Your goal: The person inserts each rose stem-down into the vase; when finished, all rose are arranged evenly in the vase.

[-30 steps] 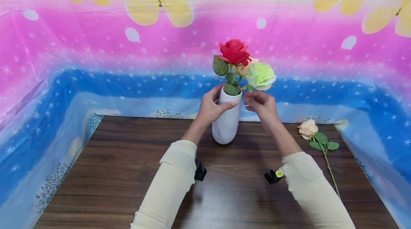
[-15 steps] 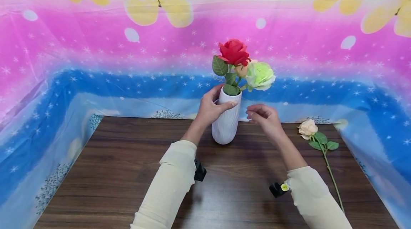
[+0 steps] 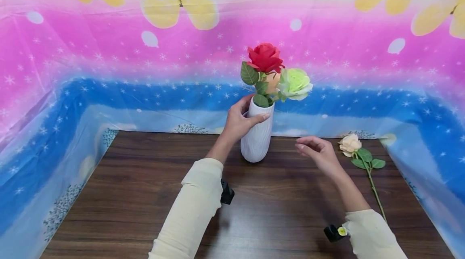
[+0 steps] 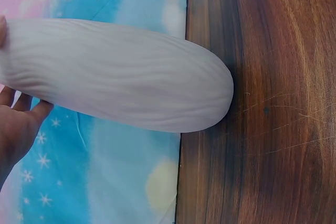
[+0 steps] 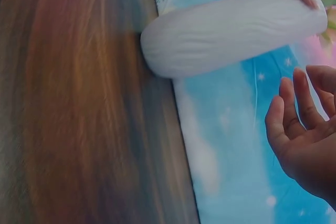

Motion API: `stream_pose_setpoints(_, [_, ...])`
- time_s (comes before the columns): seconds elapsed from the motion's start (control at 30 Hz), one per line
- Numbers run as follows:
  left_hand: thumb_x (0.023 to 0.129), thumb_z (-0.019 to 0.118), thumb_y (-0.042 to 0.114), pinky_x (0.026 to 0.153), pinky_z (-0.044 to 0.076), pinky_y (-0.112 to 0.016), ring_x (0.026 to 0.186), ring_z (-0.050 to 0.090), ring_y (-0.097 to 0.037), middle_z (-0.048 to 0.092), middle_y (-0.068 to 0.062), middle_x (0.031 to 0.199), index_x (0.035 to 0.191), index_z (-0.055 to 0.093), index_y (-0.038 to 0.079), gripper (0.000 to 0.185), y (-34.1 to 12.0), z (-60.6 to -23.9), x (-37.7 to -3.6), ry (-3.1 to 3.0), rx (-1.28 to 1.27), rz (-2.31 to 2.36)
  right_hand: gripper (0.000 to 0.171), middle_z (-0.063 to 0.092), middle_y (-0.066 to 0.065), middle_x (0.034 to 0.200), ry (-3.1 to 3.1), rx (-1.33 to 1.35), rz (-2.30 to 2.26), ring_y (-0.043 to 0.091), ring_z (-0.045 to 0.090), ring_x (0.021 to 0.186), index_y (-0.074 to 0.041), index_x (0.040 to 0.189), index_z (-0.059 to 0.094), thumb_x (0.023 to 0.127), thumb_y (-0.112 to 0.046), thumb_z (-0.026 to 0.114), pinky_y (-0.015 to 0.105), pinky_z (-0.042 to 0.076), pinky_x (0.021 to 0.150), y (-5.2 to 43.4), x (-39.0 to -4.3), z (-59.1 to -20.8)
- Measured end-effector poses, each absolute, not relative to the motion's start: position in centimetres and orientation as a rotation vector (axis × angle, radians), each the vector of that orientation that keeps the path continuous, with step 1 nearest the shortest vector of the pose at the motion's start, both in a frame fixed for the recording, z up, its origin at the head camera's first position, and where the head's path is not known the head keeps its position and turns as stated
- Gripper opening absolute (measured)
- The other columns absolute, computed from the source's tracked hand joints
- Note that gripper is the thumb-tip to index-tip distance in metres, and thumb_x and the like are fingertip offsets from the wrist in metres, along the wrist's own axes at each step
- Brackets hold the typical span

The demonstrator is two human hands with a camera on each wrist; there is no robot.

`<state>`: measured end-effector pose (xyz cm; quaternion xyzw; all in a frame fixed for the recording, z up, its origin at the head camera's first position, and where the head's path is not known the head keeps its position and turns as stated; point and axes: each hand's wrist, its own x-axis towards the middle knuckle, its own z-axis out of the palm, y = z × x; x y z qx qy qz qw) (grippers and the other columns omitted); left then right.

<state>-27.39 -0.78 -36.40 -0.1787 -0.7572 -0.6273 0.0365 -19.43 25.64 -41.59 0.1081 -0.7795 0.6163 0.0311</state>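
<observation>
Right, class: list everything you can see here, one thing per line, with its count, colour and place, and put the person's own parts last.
Vase: one, white, ribbed, upright at the table's back edge.
Roses in the vase: one red, one pale green, one peach half hidden between them.
Loose rose: one, cream, lying on the table's right side.
Table: one, dark wood.
Backdrop cloth: one, pink and blue.
Left hand: grips the vase's neck.
Right hand: empty, beside the loose rose.

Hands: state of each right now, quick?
Left hand: fingers curled round the vase, holding it.
Right hand: open, holding nothing, above the table between the vase and the loose rose.
</observation>
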Motion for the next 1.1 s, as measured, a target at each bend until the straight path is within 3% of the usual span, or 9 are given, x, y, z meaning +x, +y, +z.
stream_pose_setpoints(0.07, [0.087,0.082,0.023,0.112,0.049,-0.050,0.136,0.058,-0.031,0.059,-0.012,0.147,0.151,0.048,0.017,0.072,-0.7,-36.4,-27.4,-2.325,-0.549,-1.926,0.018,0.074,-0.019,0.096,-2.394,0.346,1.905,-0.002,0.072,0.088,0.002,0.114,0.069,0.101,-0.006,0.061,0.016,0.060,0.078,26.4,-18.9,-41.9])
stream_pose_setpoints(0.3, [0.088,0.081,0.022,0.113,0.049,-0.049,0.136,0.058,-0.031,0.059,-0.012,0.147,0.151,0.048,0.016,0.072,-0.8,-36.3,-27.4,-2.323,-0.556,-1.926,0.017,0.073,-0.021,0.100,-2.418,0.322,1.864,-0.004,0.071,0.090,-0.014,0.113,0.072,0.102,-0.007,0.060,0.016,0.060,0.078,29.1,-17.6,-42.8])
stream_pose_setpoints(0.47, [0.088,0.081,0.019,0.113,0.049,-0.049,0.135,0.059,-0.030,0.060,-0.012,0.146,0.151,0.049,0.015,0.071,-0.8,-36.3,-27.4,-2.311,-0.561,-1.925,0.018,0.073,-0.020,0.099,-2.433,0.285,1.826,-0.002,0.072,0.087,-0.003,0.116,0.070,0.101,-0.006,0.061,0.016,0.060,0.078,30.7,-16.9,-43.5])
stream_pose_setpoints(0.7, [0.087,0.081,0.021,0.113,0.049,-0.049,0.136,0.058,-0.030,0.059,-0.011,0.146,0.151,0.048,0.017,0.072,-0.8,-36.3,-27.2,-2.318,-0.551,-1.929,0.017,0.071,-0.023,0.099,-2.507,0.166,1.737,-0.003,0.071,0.090,-0.012,0.116,0.071,0.101,-0.012,0.063,0.016,0.059,0.077,33.5,-15.7,-45.0])
stream_pose_setpoints(0.87, [0.088,0.081,0.021,0.114,0.048,-0.049,0.135,0.059,-0.030,0.060,-0.012,0.144,0.151,0.049,0.016,0.071,-0.7,-36.3,-27.3,-2.312,-0.556,-1.928,0.022,0.070,-0.026,0.098,-2.510,0.052,1.705,-0.007,0.069,0.090,-0.002,0.120,0.069,0.101,-0.012,0.063,0.014,0.059,0.076,36.0,-15.0,-46.2])
stream_pose_setpoints(1.1, [0.087,0.082,0.022,0.114,0.047,-0.049,0.136,0.058,-0.031,0.059,-0.011,0.146,0.151,0.049,0.016,0.072,-0.7,-36.2,-27.2,-2.323,-0.539,-1.926,0.030,0.062,-0.036,0.091,-2.581,-0.178,1.437,-0.015,0.062,0.086,0.001,0.122,0.067,0.101,-0.021,0.064,0.013,0.056,0.071,39.7,-14.7,-47.4])
